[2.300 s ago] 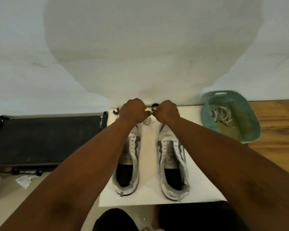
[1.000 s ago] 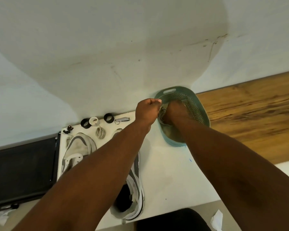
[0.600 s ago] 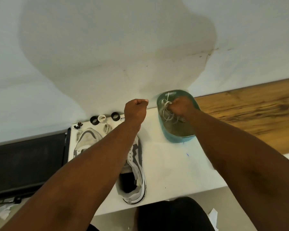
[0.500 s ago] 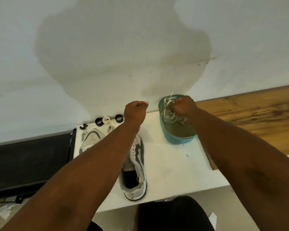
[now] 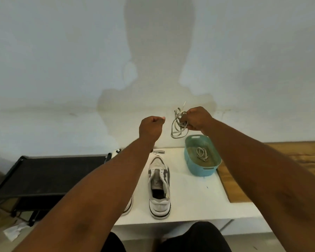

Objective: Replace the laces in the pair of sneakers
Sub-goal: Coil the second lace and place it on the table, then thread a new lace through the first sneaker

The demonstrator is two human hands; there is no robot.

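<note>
The right hand [image 5: 198, 118] has come up out of the teal basket [image 5: 202, 170] with a bundle of pale laces [image 5: 178, 124], pinched in closed fingers and dangling in loops above the basket's far rim; half a second ago that hand was still down inside it; a second coil of lace [image 5: 201, 153] remains lying in the basket. The left hand [image 5: 150, 127] is curled into a loose fist in the air, just beside the bundle but apart from it; whether it holds anything I cannot tell. I judge the fetching done and the threading about to begin.

1 sneaker [image 5: 159, 186] stands on the white table [image 5: 195, 202], toe toward the wall, its eyelets bare; the other sneaker [image 5: 128, 206] is mostly hidden under the left forearm. The table's right part is bare between shoe and basket, good room for laying the lace out; the basket sits close to the table's right edge, beside the wooden floor; a small metal clip [image 5: 159, 152] lies by the far edge, near the wall.
</note>
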